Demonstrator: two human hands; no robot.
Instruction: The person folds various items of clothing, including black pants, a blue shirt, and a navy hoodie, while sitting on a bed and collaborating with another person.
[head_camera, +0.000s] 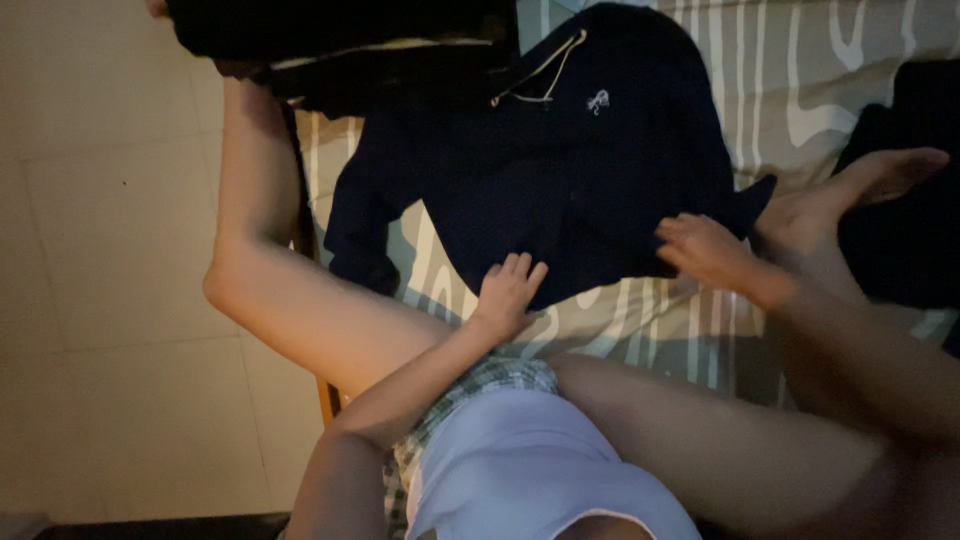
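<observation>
Both hands — left (508, 290), right (705, 250) — fingers spread flat on navy hoodie (570, 170).

A hoodie (570, 160) lies spread on the bed (800, 90), its hem toward the person. The left hand (508, 292) rests on the hem's left part, the right hand (705, 250) on its right. Another garment (340, 50) lies beyond the hoodie, to its left. The floor (110, 250) lies left of the bed.

One dark navy hooded sweatshirt (570, 170) with one pale drawstring (545, 72) is shown on one striped bedsheet (810, 80). Two hands are counted: left hand (508, 292), right hand (705, 250). Two further dark garments (330, 40) (905, 220) are seen.
</observation>
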